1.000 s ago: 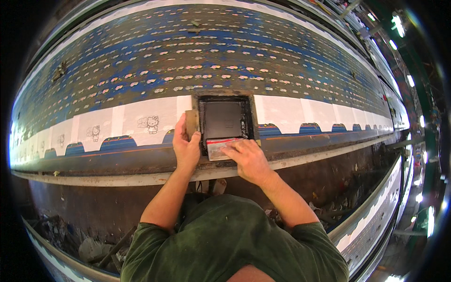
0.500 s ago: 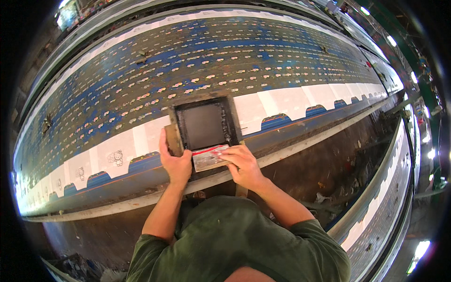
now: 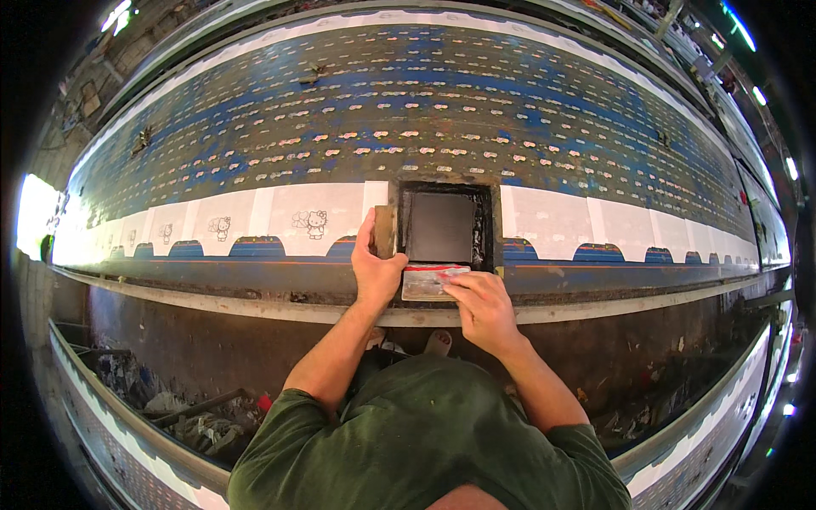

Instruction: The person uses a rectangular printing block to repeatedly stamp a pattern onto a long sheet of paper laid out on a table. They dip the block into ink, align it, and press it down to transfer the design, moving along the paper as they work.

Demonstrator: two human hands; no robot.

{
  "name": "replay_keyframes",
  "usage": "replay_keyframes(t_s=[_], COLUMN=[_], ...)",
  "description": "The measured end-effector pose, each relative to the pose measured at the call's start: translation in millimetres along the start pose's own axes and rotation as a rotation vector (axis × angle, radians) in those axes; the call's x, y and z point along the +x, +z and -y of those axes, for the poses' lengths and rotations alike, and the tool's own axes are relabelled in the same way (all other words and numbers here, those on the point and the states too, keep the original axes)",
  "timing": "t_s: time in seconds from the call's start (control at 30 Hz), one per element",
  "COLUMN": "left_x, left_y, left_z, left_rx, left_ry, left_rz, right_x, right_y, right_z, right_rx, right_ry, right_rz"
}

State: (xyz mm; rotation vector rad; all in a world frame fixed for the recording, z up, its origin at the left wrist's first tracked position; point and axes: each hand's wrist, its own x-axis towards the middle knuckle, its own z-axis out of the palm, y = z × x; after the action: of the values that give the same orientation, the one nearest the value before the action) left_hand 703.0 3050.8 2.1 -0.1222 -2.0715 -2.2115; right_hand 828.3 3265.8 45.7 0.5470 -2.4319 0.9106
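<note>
A small screen-printing frame [image 3: 446, 184] with a dark mesh [image 3: 442, 226] lies flat over a row of white cut pieces [image 3: 548, 211] along the table's near edge. My left hand [image 3: 377, 265] grips the left side of the frame, thumb bent toward its near corner. At the frame's near end, my right hand [image 3: 486, 308] pinches the right part of a squeegee [image 3: 422, 287], a flat pale block with a red line along its far edge. Its fingertips are partly hidden. Left of the frame, black outline prints of a cat figure [image 3: 316, 224] mark several white pieces.
The long table [image 3: 297, 153] is stained brown and blue, with rows of small pale marks. A pale rail [image 3: 255, 304] runs along its near edge. Dark floor with scraps [image 3: 204, 425] lies between it and another table [image 3: 697, 459] behind me. Small clumps [image 3: 143, 140] sit on the surface.
My view has turned, so the table's edge looks level and frame and hands appear further right in the picture. Both hands keep their hold on the frame and the squeegee.
</note>
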Motion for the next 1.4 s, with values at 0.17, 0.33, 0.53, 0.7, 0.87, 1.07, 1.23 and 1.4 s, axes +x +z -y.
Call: replay_keyframes(t_s=[0.17, 0.33, 0.53, 0.7, 0.87, 1.07, 1.23, 1.4], left_x=[0.5, 1.8, 1.7, 13.7, 14.9, 9.2, 7.7, 3.5], left_y=[-5.0, -0.9, -7.0, -13.8, -19.7, -18.8, -10.6, -5.5], left_z=[-4.8, -7.2, 14.5, 16.6, 7.7, 12.1, 16.7, 20.2], left_rx=[0.035, 0.006, -0.171, -0.182, -0.09, -0.141, -0.227, 0.016], left_ry=[-0.07, -0.046, -0.07, -0.147, -0.16, -0.107, -0.08, 0.023], left_rz=[0.009, -0.003, -0.014, 0.065, 0.087, 0.073, 0.051, 0.039], right_x=[19.4, 41.1, 116.8, 151.2, 128.9, 57.2, 35.8, 23.2], right_y=[3.2, -11.6, -33.2, -9.3, 13.5, 12.4, 7.9, -11.2], right_z=[-0.3, -8.9, -50.0, -86.0, -83.5, -14.8, 15.7, 17.9], right_rx=[-0.095, -0.189, -0.003, -0.08, -0.205, -0.239, -0.209, -0.066], right_ry=[-0.085, -0.129, 0.115, 0.116, 0.101, -0.023, 0.043, 0.123], right_rz=[0.189, 0.401, 0.704, 0.383, 0.274, 0.298, 0.325, 0.175])
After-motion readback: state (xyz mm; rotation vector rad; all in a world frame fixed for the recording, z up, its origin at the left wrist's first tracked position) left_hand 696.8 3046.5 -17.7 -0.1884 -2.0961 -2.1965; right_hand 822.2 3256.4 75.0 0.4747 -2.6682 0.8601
